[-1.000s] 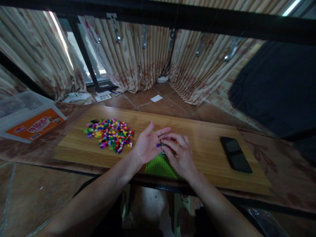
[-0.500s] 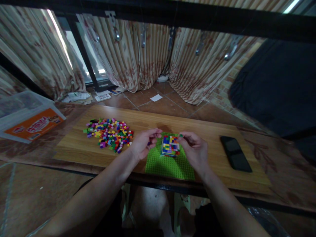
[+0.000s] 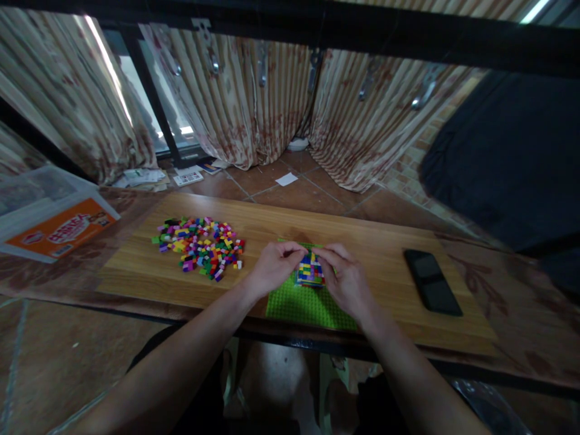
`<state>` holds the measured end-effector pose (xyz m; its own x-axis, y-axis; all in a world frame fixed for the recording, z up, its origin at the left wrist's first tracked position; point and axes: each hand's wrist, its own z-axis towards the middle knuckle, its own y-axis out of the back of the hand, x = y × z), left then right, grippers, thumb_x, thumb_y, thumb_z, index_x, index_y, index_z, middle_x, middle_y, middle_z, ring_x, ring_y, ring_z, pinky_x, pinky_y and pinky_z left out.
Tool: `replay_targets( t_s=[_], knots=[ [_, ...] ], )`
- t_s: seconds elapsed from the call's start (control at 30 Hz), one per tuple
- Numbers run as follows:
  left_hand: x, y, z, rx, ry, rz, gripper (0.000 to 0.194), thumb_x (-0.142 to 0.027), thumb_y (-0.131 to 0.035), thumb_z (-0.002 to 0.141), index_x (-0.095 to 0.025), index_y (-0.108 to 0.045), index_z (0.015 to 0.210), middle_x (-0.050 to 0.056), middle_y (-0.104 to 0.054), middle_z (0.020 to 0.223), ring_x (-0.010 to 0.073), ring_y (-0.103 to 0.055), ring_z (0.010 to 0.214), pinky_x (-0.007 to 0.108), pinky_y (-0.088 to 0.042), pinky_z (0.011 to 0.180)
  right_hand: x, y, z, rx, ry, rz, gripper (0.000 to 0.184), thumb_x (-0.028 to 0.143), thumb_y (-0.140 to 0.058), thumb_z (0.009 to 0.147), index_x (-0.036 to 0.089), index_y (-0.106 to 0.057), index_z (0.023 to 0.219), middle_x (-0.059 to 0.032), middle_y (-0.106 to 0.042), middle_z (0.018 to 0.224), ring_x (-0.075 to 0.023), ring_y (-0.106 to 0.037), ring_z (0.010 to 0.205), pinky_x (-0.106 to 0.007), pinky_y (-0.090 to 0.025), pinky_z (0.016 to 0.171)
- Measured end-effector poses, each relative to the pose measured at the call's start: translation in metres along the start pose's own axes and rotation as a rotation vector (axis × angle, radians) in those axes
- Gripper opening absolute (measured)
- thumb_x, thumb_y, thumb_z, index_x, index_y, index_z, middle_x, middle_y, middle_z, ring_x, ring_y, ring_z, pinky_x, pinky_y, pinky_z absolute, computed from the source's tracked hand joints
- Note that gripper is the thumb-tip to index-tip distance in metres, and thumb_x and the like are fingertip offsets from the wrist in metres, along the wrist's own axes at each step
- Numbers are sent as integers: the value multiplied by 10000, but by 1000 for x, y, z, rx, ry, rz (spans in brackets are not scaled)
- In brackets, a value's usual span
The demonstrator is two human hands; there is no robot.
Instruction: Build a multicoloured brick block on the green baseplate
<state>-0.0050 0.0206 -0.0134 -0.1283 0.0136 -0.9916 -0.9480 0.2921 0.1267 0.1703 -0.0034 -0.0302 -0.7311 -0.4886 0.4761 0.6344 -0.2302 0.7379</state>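
A block of multicoloured toy bricks (image 3: 310,273) stands on a bright green studded baseplate (image 3: 294,307) in front of me. Over its far edge my two hands meet. My right hand (image 3: 341,273) pinches a small green brick, which is mostly covered by the fingertips. From the other side, my left hand (image 3: 276,264) has its fingers curled and its thumb and forefinger at the block's far left corner. What lies inside its curled fingers is hidden. The hands cover parts of the block's far side.
A loose pile of small coloured bricks (image 3: 202,244) lies left on the wooden board (image 3: 385,254). A black phone (image 3: 432,283) rests at the right. Beyond the board's left end stands a clear plastic box (image 3: 58,223) with an orange label.
My left hand went from palm-up and spread, a purple brick on it, to curled. My right hand drew away with a green brick, then came back over the block's far edge.
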Motion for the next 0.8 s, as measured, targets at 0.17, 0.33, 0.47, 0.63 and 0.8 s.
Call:
replay_targets(
  t_s=[0.17,0.33,0.47,0.63,0.8],
  knots=[
    [3,-2,-4,28,-85,208,224,-236,-505,840,-142,-703,795,-12,-604,657,115,-503,626,233,-395,620,0,-1,2,73,106,-188,283,204,-464,944,204,-704,1094,-97,-667,959,-231,-587,883,-371,-519,799],
    [6,-6,-6,65,-132,315,262,-238,-462,868,-144,-679,757,-7,-609,655,124,-518,628,236,-407,626,-2,0,3,93,138,-207,290,191,-464,937,200,-699,1108,-105,-676,971,-244,-567,887,-382,-520,789],
    [5,-8,-7,74,-133,380,262,-221,-447,873,-146,-687,800,5,-640,698,133,-540,650,240,-410,632,-5,0,3,74,124,-164,272,202,-483,932,193,-689,1110,-98,-690,967,-239,-577,875,-398,-509,805],
    [3,-9,-9,78,-115,417,270,-209,-441,880,-145,-703,868,21,-676,757,134,-555,658,246,-411,644,-5,0,4,8,32,-21,151,205,-573,891,194,-698,974,-66,-702,887,-222,-608,845,-373,-499,773],
    [1,-10,-10,72,-122,493,257,-199,-447,879,-146,-693,825,-2,-614,659,116,-492,579,232,-355,572,-5,-2,5,-12,31,41,126,212,-584,891,216,-710,890,-54,-695,867,-206,-610,837,-358,-495,768]
  ],
)
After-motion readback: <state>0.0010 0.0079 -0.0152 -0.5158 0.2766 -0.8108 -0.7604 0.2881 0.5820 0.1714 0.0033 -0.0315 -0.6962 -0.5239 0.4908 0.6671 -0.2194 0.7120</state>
